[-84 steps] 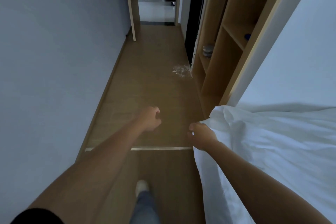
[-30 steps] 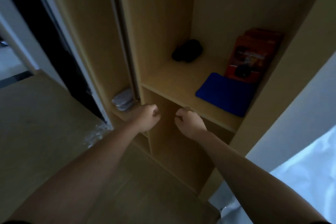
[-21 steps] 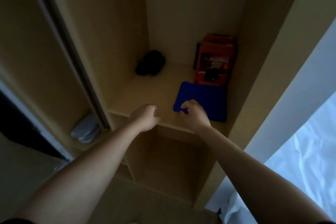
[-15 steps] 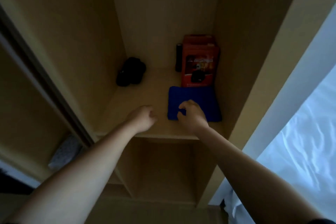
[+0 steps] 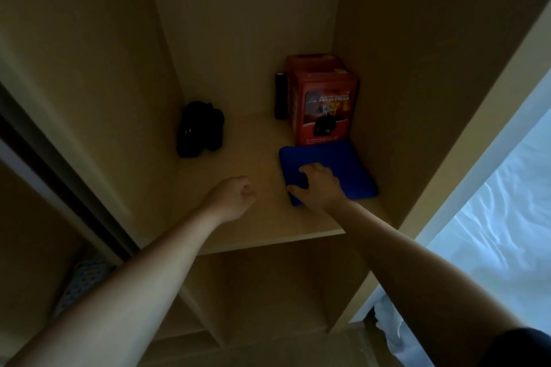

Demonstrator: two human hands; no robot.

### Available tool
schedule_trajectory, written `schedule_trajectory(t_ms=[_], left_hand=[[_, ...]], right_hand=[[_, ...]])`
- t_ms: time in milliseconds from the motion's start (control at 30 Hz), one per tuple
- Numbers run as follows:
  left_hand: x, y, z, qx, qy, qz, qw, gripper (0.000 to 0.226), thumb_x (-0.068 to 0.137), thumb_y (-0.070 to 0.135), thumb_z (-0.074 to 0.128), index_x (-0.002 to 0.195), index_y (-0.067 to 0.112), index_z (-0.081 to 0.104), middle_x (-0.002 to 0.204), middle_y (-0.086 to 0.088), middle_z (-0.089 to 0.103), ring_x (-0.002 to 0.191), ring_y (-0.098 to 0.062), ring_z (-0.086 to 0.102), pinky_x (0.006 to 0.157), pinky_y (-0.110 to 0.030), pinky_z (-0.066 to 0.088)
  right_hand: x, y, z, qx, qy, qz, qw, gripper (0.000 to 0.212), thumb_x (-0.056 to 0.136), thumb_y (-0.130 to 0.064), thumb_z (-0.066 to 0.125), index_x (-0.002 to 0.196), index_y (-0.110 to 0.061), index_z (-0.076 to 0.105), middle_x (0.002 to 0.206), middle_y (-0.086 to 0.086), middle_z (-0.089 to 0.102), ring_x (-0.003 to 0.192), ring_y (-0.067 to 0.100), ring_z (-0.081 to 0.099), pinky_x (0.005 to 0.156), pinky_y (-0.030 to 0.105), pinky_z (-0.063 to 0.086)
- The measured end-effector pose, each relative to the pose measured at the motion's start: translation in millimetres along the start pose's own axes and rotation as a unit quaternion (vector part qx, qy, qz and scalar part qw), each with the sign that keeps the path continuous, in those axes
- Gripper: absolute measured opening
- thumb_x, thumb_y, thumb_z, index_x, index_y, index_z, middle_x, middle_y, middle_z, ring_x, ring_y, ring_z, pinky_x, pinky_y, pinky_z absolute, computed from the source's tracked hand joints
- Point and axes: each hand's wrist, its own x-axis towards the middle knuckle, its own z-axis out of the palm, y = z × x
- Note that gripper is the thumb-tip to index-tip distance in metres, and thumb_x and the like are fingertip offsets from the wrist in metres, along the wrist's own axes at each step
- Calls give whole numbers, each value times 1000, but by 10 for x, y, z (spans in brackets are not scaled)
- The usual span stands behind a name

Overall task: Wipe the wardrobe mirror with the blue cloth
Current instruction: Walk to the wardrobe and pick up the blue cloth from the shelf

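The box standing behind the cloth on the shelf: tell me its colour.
Red-orange, with a dark printed picture on its front; the box shows only in the head view.

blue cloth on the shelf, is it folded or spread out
Folded. The blue cloth lies as a compact, thick pad with rounded edges on the shelf, in front of the red box; the right hand is on it.

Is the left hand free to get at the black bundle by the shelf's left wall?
Probably yes: the left hand is empty, and only bare shelf lies between it and the black bundle.
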Motion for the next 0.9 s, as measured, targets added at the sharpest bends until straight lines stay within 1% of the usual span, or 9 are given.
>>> schedule_trajectory(t_ms=[167,300,433,533,600,633,700,800,900], left_hand=[[48,-40,-14,-32,-4,-11,999,41,94,31,49,130,13,51,130,-5,56,113,-18,54,89,-29,45],[59,-65,6,-22,-8,-10,1000,25,93,26,50,113,14,60,120,-4,60,105,-18,57,84,-28,46],[120,-79,-23,-52,10,-20,998,23,93,23,51,104,7,61,105,-7,64,97,-23,60,86,-38,47],[112,-70,26,-57,-1,-26,998,26,93,22,50,104,2,61,102,-9,64,96,-26,61,85,-39,48],[121,-56,65,-69,-1,-24,997,25,92,21,50,104,2,61,104,-12,65,96,-29,62,82,-39,50],[125,-40,81,-75,-1,-23,997,24,93,22,50,105,5,61,104,-9,65,96,-27,62,81,-37,50],[121,1,100,-78,-6,-21,997,24,93,24,50,111,13,61,105,1,60,96,-17,60,82,-31,48],[120,48,101,-90,-8,-28,996,20,93,24,50,107,14,61,106,0,61,97,-17,59,85,-32,49],[105,124,110,-206,-13,-88,974,17,93,29,52,104,18,59,110,-4,62,92,-14,59,80,-26,48]], right_hand=[[127,-178,50,-75,-25,56,995,64,88,-54,47,139,-17,33,145,8,30,131,30,28,109,54,19],[260,-247,126,-102,-73,116,985,72,86,-57,48,142,-17,25,148,10,24,134,32,24,106,54,23],[382,-251,196,-128,-85,127,980,59,90,-38,52,139,-16,29,145,11,28,131,32,27,104,54,29],[444,-239,151,-134,-101,127,978,56,88,-19,57,138,-13,32,142,12,31,129,33,31,101,56,34],[480,-247,163,-150,-110,122,975,54,89,-13,55,138,-10,32,142,15,33,129,35,33,101,56,36],[496,-262,188,-159,-114,122,973,51,91,-10,51,138,-8,32,142,17,34,129,37,33,101,56,37],[523,-296,245,-183,-114,104,971,43,94,-6,43,136,-4,35,140,21,38,128,39,37,101,53,40],[505,-280,185,-211,-82,43,973,31,95,-2,38,124,-2,48,128,17,53,116,34,51,91,41,48],[460,-219,-21,-212,-31,20,977,25,94,-2,43,117,-5,53,119,12,58,106,28,58,78,33,47]])
